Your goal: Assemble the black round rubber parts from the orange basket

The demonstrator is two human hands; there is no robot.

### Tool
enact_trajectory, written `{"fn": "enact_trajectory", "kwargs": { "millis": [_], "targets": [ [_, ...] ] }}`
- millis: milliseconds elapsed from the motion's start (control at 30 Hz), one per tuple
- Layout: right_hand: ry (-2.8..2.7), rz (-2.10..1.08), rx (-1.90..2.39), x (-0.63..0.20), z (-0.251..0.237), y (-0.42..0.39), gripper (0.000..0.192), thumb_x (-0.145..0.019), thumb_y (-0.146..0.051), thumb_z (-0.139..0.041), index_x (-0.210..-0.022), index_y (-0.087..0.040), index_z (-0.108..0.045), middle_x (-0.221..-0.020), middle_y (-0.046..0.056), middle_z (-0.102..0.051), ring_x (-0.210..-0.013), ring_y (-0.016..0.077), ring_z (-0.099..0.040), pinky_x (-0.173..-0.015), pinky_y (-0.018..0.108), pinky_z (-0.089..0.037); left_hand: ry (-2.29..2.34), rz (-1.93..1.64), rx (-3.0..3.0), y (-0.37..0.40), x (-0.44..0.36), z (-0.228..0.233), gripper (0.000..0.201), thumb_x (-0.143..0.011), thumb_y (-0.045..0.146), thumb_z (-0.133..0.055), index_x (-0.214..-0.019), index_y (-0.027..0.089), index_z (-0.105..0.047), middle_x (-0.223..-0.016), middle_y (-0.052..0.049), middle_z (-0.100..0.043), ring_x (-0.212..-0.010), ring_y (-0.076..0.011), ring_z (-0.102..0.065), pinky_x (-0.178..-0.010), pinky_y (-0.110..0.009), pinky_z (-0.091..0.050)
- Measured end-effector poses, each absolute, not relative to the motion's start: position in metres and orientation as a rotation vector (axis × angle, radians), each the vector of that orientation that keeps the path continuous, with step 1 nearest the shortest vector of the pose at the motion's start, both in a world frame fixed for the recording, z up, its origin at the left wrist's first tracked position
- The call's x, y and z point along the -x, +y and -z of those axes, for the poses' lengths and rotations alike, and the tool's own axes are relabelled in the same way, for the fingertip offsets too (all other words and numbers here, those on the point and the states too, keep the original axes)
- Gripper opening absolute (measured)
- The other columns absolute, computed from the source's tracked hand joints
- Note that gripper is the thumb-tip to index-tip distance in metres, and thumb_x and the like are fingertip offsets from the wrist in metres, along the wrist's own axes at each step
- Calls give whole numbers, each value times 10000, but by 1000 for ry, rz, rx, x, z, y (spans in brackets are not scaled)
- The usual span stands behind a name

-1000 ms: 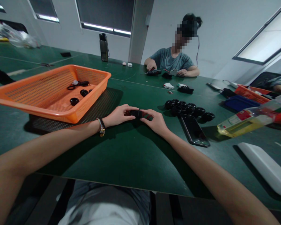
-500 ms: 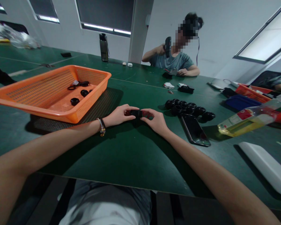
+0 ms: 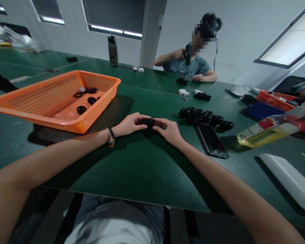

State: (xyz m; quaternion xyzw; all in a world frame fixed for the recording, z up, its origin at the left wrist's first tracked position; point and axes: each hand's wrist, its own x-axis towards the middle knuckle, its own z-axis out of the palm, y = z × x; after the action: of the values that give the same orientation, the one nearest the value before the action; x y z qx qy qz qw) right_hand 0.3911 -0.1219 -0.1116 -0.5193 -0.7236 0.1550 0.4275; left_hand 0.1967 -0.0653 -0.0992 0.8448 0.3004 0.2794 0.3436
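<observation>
The thumb and finger of the left hand (image 3: 129,124) are pinched close together, with just a small black part (image 3: 146,122) between them. The right hand (image 3: 169,131) has its thumb and finger close together too, at the right end of the same part. (The part is so small and dark that I can't tell its shape.) It is in front of the person, over the green table (image 3: 147,169), and I can't tell if it touches the top. Bracelets (image 3: 111,138) go around the left wrist. To the right of the right hand, a bunch of round black pieces (image 3: 207,117) sits close together. A phone (image 3: 212,140) with a dark screen lies flat right by them. More to the right is a clear bottle (image 3: 268,130) with something yellow in it, and nearer the person lies a long white thing (image 3: 289,181). On the left, an orange basket (image 3: 101,105) with lots of little holes has a few black bits (image 3: 81,109) and a dark cord (image 3: 78,94) in it. Far across the table, a dark bottle (image 3: 113,52) stands up, near two small pale things (image 3: 141,70). A co-worker (image 3: 179,66) sits there too, with a black tool (image 3: 187,54) held up in one hand.
</observation>
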Motion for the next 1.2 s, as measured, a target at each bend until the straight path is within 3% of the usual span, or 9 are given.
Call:
{"fn": "enact_trajectory", "kwargs": {
  "millis": [1200],
  "targets": [
    [-1768, -394, 1298, -390, 113, -120, 253, -696, -196, -648, -947, -191, -680, -844, 38, -706, -748, 169, -642, -723, 331, -524, 763, -713, -2153, -62, -197, 102, 407, -743, 286, -598, -1133, 170, -574, -990, -56, -581, -895, -164, -554, -811, -308, -453]
  ]
}}
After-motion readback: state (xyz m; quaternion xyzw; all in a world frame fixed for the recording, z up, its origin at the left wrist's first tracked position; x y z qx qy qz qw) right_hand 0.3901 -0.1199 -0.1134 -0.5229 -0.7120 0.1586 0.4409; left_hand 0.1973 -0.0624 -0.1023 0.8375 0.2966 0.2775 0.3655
